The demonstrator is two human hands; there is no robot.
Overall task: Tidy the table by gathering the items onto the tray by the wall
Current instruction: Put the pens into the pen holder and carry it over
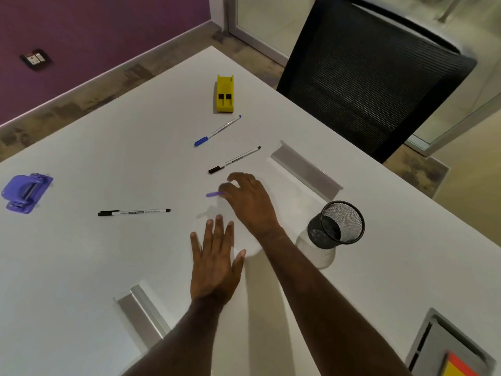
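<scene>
My right hand (250,204) is curled over one end of a purple marker (214,194), whose other end sticks out to the left; the image is blurred there. My left hand (214,264) hovers flat and open nearer me, holding nothing. On the white table (81,267) lie a black-capped marker (134,212) at the left, a black pen (234,160) and a blue-capped pen (217,130) beyond my right hand, a yellow board eraser (225,95) farther back, and a purple hole punch (25,192) at the far left. A grey tray (428,329) shows at the bottom right corner.
A black mesh pen cup (337,225) stands tilted just right of my right forearm. Two grey cable flaps (306,169) (142,313) are set in the tabletop. A black mesh chair (374,77) stands at the table's far right edge. The tray holds something orange and yellow.
</scene>
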